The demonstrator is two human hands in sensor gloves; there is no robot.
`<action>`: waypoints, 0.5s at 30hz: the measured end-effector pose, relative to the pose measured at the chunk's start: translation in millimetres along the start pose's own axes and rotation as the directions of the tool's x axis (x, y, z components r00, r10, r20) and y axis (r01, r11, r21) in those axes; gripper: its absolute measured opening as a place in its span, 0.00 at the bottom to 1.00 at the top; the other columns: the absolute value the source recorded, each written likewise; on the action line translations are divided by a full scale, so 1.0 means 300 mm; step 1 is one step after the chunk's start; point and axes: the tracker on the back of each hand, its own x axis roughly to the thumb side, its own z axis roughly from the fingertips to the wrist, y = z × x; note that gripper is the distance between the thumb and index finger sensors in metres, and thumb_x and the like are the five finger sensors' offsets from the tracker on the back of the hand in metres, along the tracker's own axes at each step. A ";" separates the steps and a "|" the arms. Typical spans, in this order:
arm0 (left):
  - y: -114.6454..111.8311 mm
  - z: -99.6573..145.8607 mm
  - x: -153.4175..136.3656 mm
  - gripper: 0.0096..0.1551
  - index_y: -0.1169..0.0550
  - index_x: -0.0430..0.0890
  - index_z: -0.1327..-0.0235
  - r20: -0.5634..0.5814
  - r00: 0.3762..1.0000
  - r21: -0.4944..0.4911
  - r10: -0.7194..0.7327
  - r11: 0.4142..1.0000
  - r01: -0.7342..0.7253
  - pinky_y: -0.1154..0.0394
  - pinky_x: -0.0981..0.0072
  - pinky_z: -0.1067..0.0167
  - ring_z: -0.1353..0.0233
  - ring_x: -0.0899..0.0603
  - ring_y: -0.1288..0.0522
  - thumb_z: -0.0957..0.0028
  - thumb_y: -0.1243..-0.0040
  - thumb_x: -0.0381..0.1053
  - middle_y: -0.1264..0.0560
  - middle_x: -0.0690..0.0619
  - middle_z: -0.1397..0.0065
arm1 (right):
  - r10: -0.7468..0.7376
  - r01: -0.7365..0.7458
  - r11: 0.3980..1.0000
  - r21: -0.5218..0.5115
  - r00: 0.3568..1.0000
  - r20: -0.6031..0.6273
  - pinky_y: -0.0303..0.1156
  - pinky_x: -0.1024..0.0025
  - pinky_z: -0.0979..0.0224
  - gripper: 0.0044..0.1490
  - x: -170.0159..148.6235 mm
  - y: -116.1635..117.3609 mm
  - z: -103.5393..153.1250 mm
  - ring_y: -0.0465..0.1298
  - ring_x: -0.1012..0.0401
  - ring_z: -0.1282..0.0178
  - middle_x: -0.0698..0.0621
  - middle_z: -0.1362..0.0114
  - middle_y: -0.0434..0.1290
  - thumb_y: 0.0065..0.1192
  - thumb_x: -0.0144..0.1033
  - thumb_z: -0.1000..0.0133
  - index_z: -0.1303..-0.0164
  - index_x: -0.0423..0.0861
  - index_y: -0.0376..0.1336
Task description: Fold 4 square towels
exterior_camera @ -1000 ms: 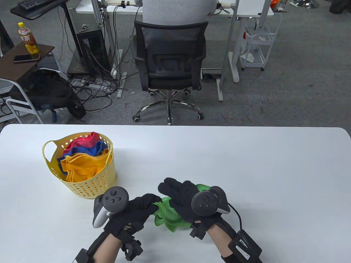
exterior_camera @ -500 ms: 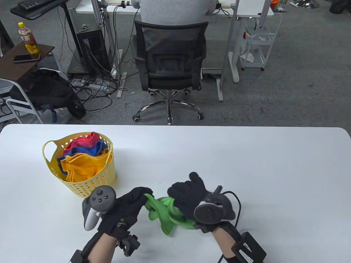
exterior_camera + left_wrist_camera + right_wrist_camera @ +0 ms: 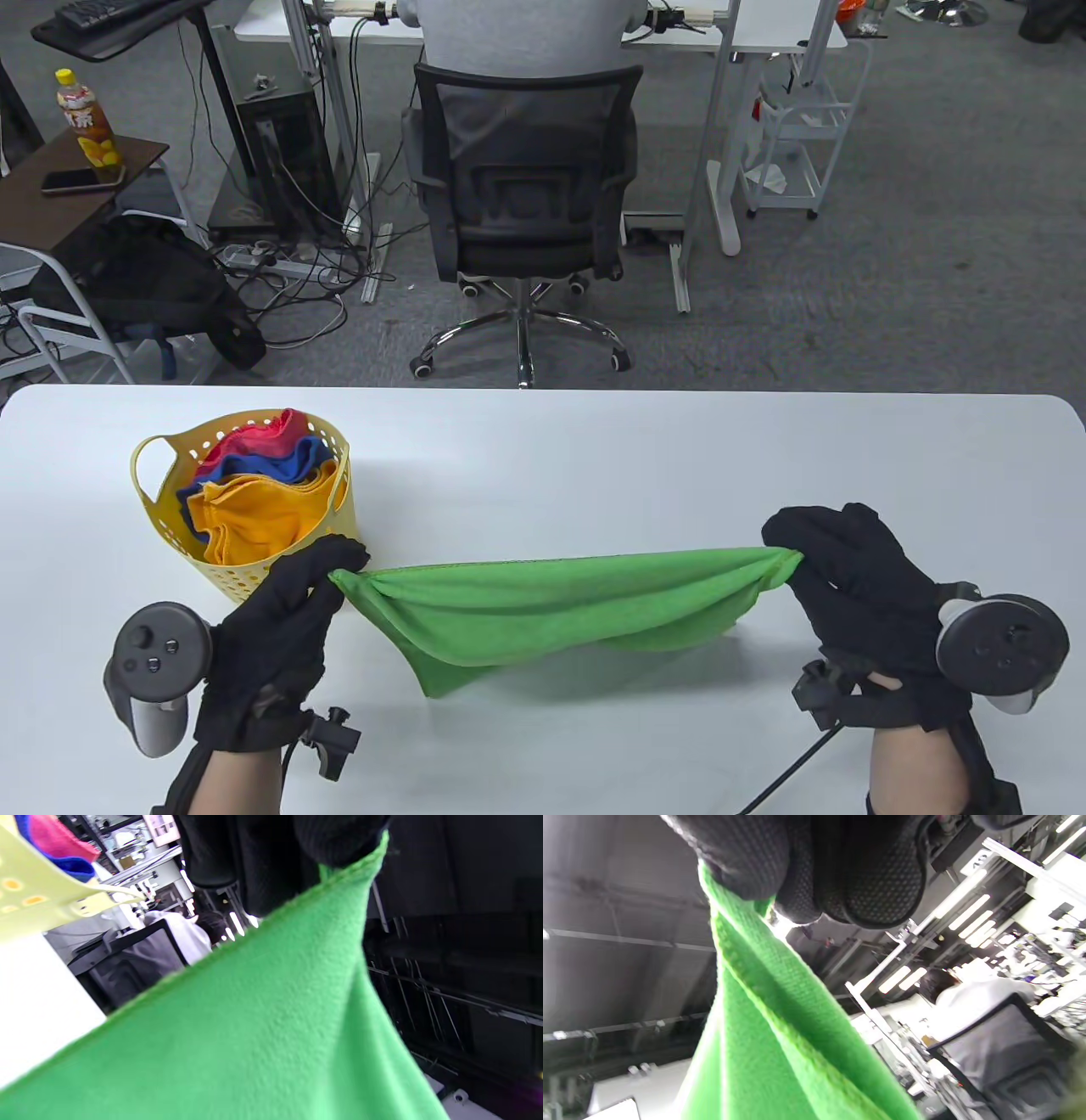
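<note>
**Green towel drawn out between two hands**

Since a second ago, when it was bunched between hands held close together, the green towel [image 3: 551, 607] has been pulled out wide. One corner is pinched by the left hand [image 3: 271, 645], just beside the yellow basket [image 3: 161, 509]; the opposite corner is pinched by the right hand [image 3: 857, 586], well apart on the far side. The cloth is held above the white table [image 3: 594, 458], its top edge taut and its lower part sagging in a fold. Orange, blue and red towels [image 3: 254, 501] are seen piled in the basket. Both pinches are confirmed in the wrist views.
</note>
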 end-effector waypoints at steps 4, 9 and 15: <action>0.012 0.004 0.028 0.20 0.19 0.61 0.39 0.108 0.980 0.015 0.166 0.986 -0.169 0.41 0.35 0.18 0.26 0.47 0.20 0.44 0.40 0.56 0.12 0.61 0.47 | -0.253 0.252 0.966 0.056 0.967 0.022 0.59 0.24 0.30 0.24 -0.007 -0.035 0.040 0.82 0.53 0.52 0.37 0.40 0.82 0.69 0.36 0.44 0.39 0.45 0.76; 0.015 0.011 0.033 0.19 0.20 0.60 0.37 0.120 0.896 -0.120 0.427 0.902 -0.414 0.41 0.35 0.18 0.27 0.48 0.20 0.41 0.37 0.54 0.12 0.60 0.47 | -0.570 0.555 0.798 0.235 0.822 -0.007 0.62 0.27 0.30 0.23 -0.030 -0.023 0.075 0.83 0.56 0.58 0.39 0.46 0.85 0.67 0.32 0.42 0.36 0.48 0.74; 0.017 -0.026 0.035 0.19 0.21 0.61 0.36 0.061 0.952 -0.214 0.299 0.936 -0.281 0.44 0.33 0.17 0.23 0.45 0.23 0.41 0.39 0.53 0.14 0.61 0.42 | -0.618 0.626 0.729 0.278 0.776 -0.129 0.62 0.27 0.30 0.22 -0.099 -0.007 0.083 0.83 0.54 0.57 0.38 0.45 0.84 0.67 0.29 0.42 0.38 0.48 0.75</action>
